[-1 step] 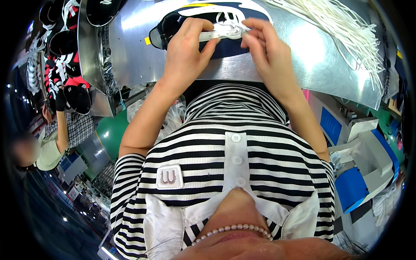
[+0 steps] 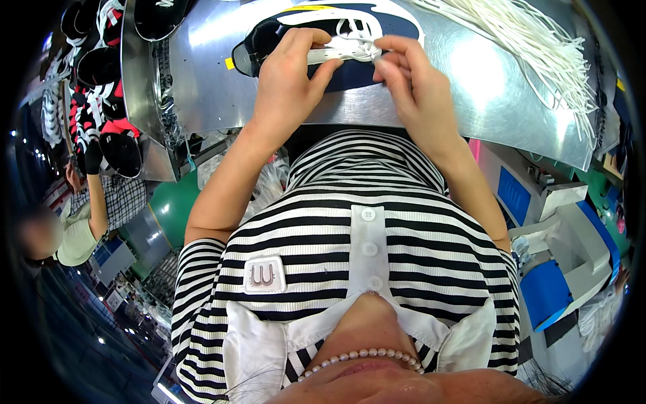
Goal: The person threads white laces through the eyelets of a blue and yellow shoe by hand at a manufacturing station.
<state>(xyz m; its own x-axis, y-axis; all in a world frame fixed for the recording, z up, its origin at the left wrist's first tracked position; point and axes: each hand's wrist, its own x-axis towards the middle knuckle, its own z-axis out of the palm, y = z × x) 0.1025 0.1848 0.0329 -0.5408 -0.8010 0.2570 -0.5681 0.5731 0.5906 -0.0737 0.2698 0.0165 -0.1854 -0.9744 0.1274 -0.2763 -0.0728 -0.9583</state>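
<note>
A navy, white and yellow sneaker point(image 2: 402, 28) lies on its side on the metal table, its heel toward the left. White shoelace point(image 2: 356, 28) crosses its upper part through the eyelets. My left hand point(image 2: 291, 79) is closed on the sneaker's white eyelet strip, the thumb below and the index finger above. At the front end of that strip, my right hand point(image 2: 418, 81) pinches the shoelace between thumb and index finger. The fingertips partly hide the lace there.
A bundle of loose white laces point(image 2: 531, 47) covers the metal table's point(image 2: 208, 87) right part. Black, red and white shoes point(image 2: 121, 151) fill a rack on the left, where a co-worker point(image 2: 84, 229) stands. A grey and blue machine point(image 2: 572, 262) is at the lower right.
My right hand has shifted slightly left and down along the eyelet strip, its fingertips closer to the lace. My left hand and the sneaker stay nearly in place.
</note>
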